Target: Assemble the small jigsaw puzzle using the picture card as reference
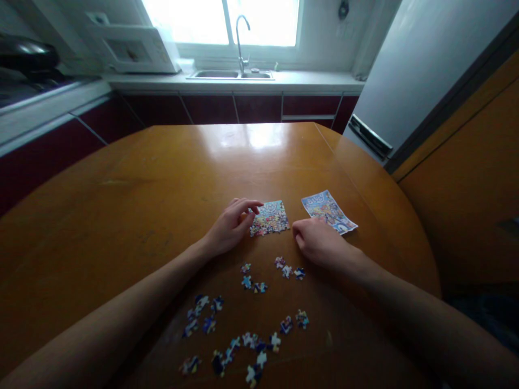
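A partly joined jigsaw puzzle (271, 217) lies flat on the wooden table, its lower edge uneven. My left hand (233, 224) rests at the puzzle's left side, fingers stretched out and slightly apart, the fingertips over its upper left edge. Just right of the puzzle, my right hand (318, 237) is closed with the fingers curled under; whatever it may hold is hidden. Partly behind that hand lies a printed picture sheet (328, 208). Loose puzzle pieces (287, 271) are scattered nearer to me, between my forearms.
The round-ended wooden table (162, 162) fills the foreground. Beyond it stands a counter with a sink (219, 74), a faucet (240, 46) and a white microwave (132, 49). A refrigerator (417, 65) is at the right, a dark pan (26, 54) at the far left.
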`<state>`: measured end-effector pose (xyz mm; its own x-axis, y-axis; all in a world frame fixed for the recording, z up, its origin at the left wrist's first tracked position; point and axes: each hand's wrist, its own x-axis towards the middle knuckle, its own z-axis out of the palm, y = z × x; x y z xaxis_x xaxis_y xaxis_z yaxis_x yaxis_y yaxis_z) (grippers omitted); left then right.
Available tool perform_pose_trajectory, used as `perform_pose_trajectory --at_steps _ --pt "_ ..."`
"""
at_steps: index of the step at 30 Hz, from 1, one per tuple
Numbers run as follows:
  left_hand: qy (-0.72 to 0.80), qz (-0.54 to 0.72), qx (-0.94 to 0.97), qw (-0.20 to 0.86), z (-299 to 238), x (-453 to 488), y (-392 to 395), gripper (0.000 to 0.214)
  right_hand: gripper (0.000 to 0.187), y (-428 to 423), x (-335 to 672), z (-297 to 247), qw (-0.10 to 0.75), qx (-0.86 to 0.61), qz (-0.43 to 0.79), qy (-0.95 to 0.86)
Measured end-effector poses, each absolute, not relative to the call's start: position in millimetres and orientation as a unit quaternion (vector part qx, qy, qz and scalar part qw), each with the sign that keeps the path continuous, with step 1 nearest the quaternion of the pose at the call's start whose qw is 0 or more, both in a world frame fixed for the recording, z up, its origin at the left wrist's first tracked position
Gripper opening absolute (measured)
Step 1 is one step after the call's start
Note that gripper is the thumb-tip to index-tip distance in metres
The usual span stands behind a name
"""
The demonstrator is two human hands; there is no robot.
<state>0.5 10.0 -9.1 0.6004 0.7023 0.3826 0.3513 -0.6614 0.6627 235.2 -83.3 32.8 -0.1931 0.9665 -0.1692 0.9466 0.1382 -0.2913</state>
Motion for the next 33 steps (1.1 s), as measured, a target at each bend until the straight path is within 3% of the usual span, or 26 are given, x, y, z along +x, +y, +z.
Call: perform_pose_trajectory --at_steps 9,18,33 --pt "0.305 0.319 0.861 0.253 -9 1 10 0.023 0.024 -84 233 32 0.025 -0.631 0.167 -0.757" --pt "0.305 0.317 0.864 0.247 -9 2 10 0.023 0.009 -99 227 34 0.033 -0.601 0.174 -0.779" --pt "0.298 0.320 0.864 0.250 -10 3 8 0.021 0.013 -92 229 26 0.061 -0.605 0.202 -0.768"
